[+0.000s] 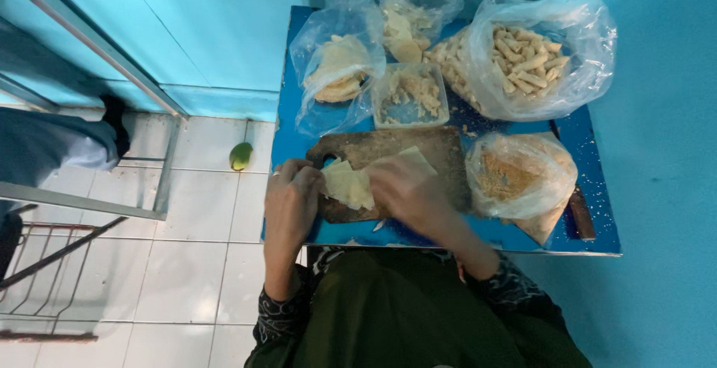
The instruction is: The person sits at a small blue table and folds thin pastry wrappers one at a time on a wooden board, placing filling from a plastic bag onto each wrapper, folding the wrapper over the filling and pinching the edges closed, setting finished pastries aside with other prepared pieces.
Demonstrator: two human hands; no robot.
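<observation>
Our left hand (293, 192) pinches the near edge of a pale thin wrapper sheet (348, 184); our right hand (407, 189), blurred, lies curled over its other side, grip unclear. The sheet rests on the wooden board (396, 150) under both hands. Beyond: open bags of wrappers (337, 69) and rolled pieces (523, 56), a small tub (410, 95). Right: crumb bag (515, 176). Risk, we judge: the thin sheet tears if pulled unevenly.

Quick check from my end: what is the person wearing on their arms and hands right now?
Both hands are bare, with no gloves. The left hand shows a thin ring on one finger. The right hand is motion-blurred, so any ring there cannot be told. Dark sleeves with a pale patterned print are pushed up the forearms, over a dark green garment.
</observation>
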